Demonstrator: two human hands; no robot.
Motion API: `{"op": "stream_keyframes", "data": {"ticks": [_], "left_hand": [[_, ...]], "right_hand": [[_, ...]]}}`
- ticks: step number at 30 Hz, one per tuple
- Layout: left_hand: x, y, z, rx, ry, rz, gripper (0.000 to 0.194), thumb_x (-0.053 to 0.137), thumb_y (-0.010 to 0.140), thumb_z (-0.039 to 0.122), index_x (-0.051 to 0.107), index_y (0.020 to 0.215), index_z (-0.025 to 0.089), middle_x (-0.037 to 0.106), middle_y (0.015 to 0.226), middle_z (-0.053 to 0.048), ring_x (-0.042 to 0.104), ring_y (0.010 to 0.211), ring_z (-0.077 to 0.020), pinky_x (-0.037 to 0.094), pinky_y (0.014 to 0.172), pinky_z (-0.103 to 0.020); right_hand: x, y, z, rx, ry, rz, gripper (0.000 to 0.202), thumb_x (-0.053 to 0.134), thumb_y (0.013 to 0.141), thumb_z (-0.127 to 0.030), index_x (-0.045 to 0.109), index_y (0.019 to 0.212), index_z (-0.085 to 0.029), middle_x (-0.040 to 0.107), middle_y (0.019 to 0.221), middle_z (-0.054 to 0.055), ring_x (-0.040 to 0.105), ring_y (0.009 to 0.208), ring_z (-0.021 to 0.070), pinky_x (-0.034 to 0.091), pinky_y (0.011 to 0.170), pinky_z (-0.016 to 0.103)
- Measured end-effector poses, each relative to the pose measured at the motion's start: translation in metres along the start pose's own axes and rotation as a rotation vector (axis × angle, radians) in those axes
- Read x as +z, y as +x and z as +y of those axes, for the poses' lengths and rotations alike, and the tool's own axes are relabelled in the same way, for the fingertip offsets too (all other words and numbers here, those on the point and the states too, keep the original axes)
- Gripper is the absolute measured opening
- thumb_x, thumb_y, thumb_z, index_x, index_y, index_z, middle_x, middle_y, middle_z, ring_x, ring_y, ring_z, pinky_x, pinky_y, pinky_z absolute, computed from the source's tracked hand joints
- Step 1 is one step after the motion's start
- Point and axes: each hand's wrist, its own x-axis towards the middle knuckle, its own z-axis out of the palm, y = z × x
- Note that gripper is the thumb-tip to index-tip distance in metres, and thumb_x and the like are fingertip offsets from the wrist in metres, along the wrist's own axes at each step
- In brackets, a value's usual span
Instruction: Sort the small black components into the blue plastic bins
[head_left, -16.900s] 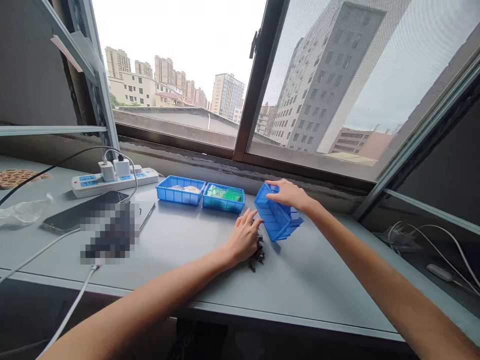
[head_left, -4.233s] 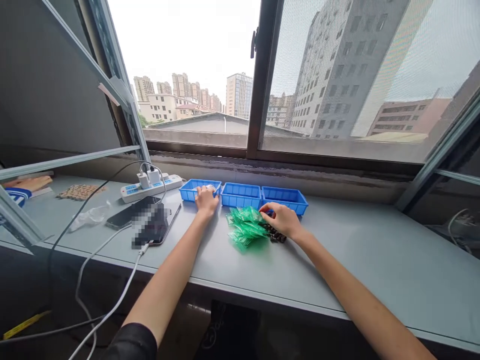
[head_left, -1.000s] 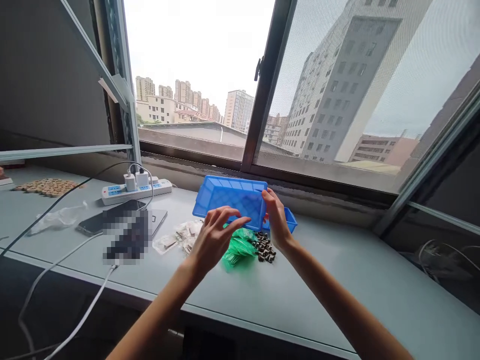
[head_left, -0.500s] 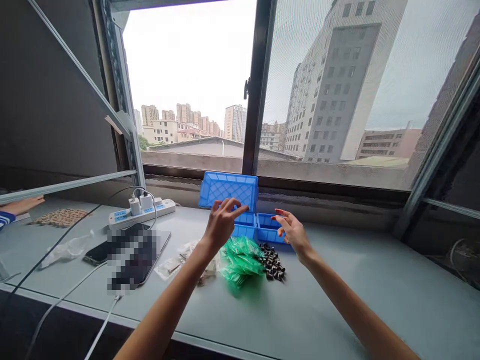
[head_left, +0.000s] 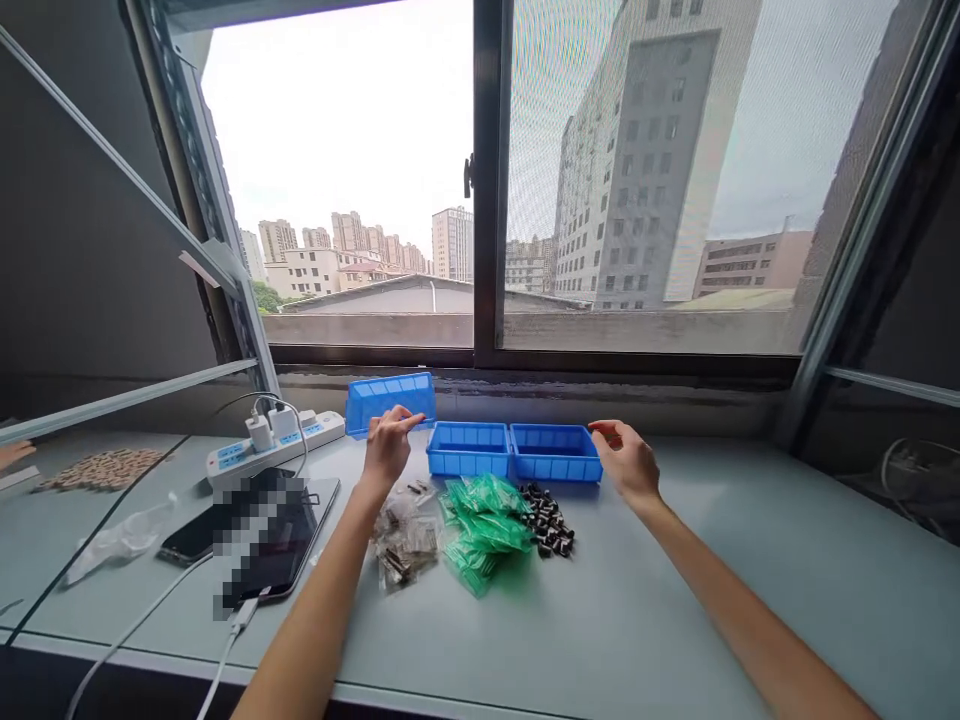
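Note:
My left hand [head_left: 387,448] is at the lower right side of a tilted blue plastic bin [head_left: 386,397], fingers closed at its edge; the exact grip is partly hidden. Two more blue bins stand side by side: a left bin [head_left: 469,465] and a right bin [head_left: 556,468]. At the right bin's outer side is my right hand [head_left: 628,462], its curled fingers meeting the rim. In front of the bins lie a heap of green plastic bags [head_left: 486,530], a pile of small dark cylindrical parts [head_left: 549,520] and clear bags with small metal parts [head_left: 405,540].
On the left are a white power strip [head_left: 322,432] with plugged-in chargers, a tablet [head_left: 289,560], a phone [head_left: 187,535], cables and a crumpled clear bag [head_left: 124,540]. Further left lie many small tan pieces [head_left: 105,468], beside another person's hand [head_left: 13,454]. A window frame [head_left: 489,180] rises behind.
The tilted blue bin and my left hand have moved left, uncovering the two standing bins. My right hand has moved right, and its spread fingers have curled in at the right bin's rim.

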Motion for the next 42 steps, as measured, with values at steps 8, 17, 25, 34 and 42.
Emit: {"op": "stream_keyframes", "data": {"ticks": [8, 17, 25, 34, 42], "left_hand": [[0.002, -0.012, -0.023, -0.173, -0.073, -0.157, 0.047, 0.037, 0.066, 0.0, 0.073, 0.084, 0.025, 0.066, 0.083, -0.004, 0.058, 0.074, -0.0182, 0.041, 0.074, -0.032], [-0.001, -0.011, -0.007, -0.184, 0.01, -0.362, 0.042, 0.039, 0.069, 0.007, 0.072, 0.085, 0.027, 0.064, 0.092, -0.002, 0.058, 0.085, -0.0193, 0.036, 0.085, -0.036], [-0.002, -0.009, -0.007, -0.24, 0.045, -0.364, 0.038, 0.042, 0.068, 0.008, 0.073, 0.082, 0.026, 0.064, 0.096, -0.004, 0.057, 0.092, -0.023, 0.037, 0.086, -0.039], [-0.002, -0.008, -0.002, -0.227, -0.003, -0.34, 0.035, 0.043, 0.065, 0.009, 0.073, 0.074, 0.026, 0.064, 0.092, -0.003, 0.056, 0.094, -0.0242, 0.035, 0.086, -0.041], [-0.012, -0.003, 0.015, -0.243, -0.043, -0.046, 0.023, 0.048, 0.069, 0.016, 0.07, 0.069, 0.023, 0.061, 0.09, -0.005, 0.054, 0.092, -0.0262, 0.036, 0.083, -0.044]], "right_hand": [[0.002, -0.006, 0.018, -0.075, -0.214, -0.164, 0.018, 0.051, 0.071, -0.031, 0.066, 0.078, -0.024, 0.061, 0.093, 0.006, 0.058, 0.084, 0.0229, 0.041, 0.06, 0.031], [-0.002, -0.011, 0.019, -0.11, -0.24, -0.272, 0.03, 0.06, 0.068, -0.049, 0.07, 0.081, -0.024, 0.055, 0.111, 0.01, 0.057, 0.095, 0.0251, 0.045, 0.072, 0.034], [-0.001, -0.009, 0.023, -0.152, -0.276, -0.245, 0.023, 0.064, 0.067, -0.044, 0.071, 0.074, -0.023, 0.055, 0.108, 0.009, 0.058, 0.092, 0.024, 0.045, 0.076, 0.034], [0.002, -0.011, 0.024, -0.156, -0.273, -0.242, 0.024, 0.061, 0.069, -0.045, 0.068, 0.072, -0.022, 0.053, 0.108, 0.01, 0.06, 0.082, 0.0218, 0.046, 0.072, 0.034], [-0.005, -0.014, 0.008, -0.264, -0.256, -0.139, 0.017, 0.058, 0.072, -0.037, 0.066, 0.077, -0.023, 0.059, 0.1, 0.009, 0.057, 0.097, 0.0268, 0.044, 0.079, 0.039]]}}
